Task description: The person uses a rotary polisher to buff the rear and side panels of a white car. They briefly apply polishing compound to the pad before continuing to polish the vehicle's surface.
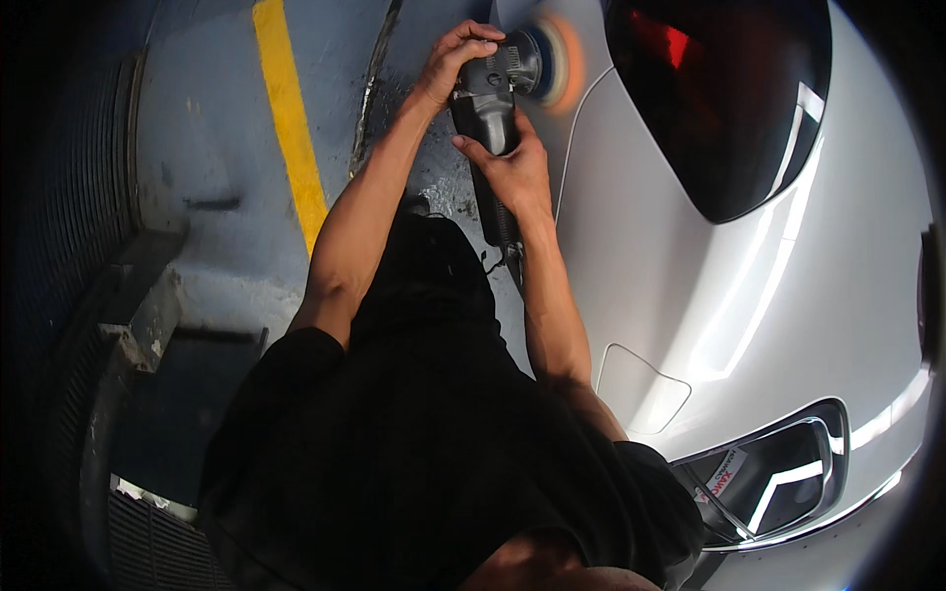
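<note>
Both hands are on a black power polisher point(491, 111), whose orange foam pad point(569, 65) is blurred as if spinning. My left hand point(460, 57) wraps over the polisher's head at the top. Lower down, my right hand point(521, 166) grips the body, with the thumb across its near side. The pad faces the silver car's rear corner panel point(595, 55), just below a dark tail lamp point(717, 111) with a red patch inside. I cannot tell whether the pad touches the paint. A power cord point(515, 262) trails from the polisher's lower end.
The car's side point(665, 295) runs close along my right, with a fuel door point(644, 391) and a side window point(768, 480) bearing a sticker. A yellow stripe point(288, 118) crosses the grey floor point(207, 125) to my left. Slatted metal panels point(81, 148) stand farther left.
</note>
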The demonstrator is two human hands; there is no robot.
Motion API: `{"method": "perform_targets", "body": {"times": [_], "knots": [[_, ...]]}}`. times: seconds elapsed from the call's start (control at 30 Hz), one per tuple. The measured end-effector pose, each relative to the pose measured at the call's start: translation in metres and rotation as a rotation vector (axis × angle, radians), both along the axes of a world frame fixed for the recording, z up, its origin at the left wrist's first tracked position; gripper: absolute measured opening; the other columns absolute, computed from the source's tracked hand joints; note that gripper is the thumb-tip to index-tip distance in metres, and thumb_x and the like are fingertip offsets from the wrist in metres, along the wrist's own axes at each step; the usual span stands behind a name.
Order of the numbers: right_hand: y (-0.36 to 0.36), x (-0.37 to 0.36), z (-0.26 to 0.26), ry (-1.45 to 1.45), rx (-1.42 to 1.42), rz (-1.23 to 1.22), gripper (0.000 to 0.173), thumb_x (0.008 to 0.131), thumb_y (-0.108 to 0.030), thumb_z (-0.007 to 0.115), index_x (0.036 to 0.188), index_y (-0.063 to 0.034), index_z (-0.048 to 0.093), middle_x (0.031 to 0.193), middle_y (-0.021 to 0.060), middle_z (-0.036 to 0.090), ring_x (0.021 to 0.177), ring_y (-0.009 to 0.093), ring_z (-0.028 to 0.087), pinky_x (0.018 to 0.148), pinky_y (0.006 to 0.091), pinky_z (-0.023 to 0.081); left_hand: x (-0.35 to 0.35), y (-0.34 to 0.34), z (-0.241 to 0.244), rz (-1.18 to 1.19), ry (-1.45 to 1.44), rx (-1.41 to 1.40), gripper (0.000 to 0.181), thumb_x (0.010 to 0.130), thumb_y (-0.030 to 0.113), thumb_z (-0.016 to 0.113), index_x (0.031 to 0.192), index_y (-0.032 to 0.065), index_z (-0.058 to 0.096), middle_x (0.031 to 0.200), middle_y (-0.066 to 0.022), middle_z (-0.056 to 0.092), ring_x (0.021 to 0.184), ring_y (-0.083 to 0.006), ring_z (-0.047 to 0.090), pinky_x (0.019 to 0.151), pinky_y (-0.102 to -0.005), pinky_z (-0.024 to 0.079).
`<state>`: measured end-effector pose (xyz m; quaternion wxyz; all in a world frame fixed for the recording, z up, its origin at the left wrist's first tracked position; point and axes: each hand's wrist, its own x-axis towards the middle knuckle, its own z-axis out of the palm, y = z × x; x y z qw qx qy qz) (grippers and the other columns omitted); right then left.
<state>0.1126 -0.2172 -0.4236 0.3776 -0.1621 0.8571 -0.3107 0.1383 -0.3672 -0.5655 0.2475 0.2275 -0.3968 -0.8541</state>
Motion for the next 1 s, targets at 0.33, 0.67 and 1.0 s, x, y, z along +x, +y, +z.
{"method": "perform_targets", "body": {"times": [0.33,0.67,1.0], "knots": [[0.041,0.033,0.013,0.022,-0.039,0.015,0.088,0.075,-0.027,0.096,0.145,0.0074,0.054,0.113,0.0203,0.077,0.105,0.028,0.076,0.094,0.038,0.057,0.034,0.039,0.013,0.013,0.039,0.008,0.027,0.089,0.021,0.071,0.111,0.0041,0.073,0.123,-0.0056,0.066,0.115,-0.0165,0.062,0.102,-0.0305,0.047],[0.064,0.052,0.021,0.107,-0.123,0.026,0.1,0.073,-0.029,0.097,0.151,0.0091,0.048,0.117,0.0253,0.076,0.111,0.033,0.075,0.098,0.0398,0.056,0.048,0.046,0.045,0.017,0.115,0.049,0.027,0.089,0.018,0.073,0.111,0.0027,0.071,0.127,-0.0068,0.063,0.116,-0.0175,0.061,0.102,-0.0307,0.047],[0.065,0.071,0.079,0.077,-0.153,-0.042,0.098,0.071,-0.029,0.097,0.151,0.0041,0.05,0.119,0.0249,0.075,0.11,0.034,0.075,0.099,0.0396,0.055,0.063,0.042,0.113,0.005,0.16,-0.154,0.03,0.087,0.018,0.075,0.113,0.0033,0.072,0.129,-0.0088,0.061,0.118,-0.0201,0.059,0.107,-0.0342,0.042]]}}
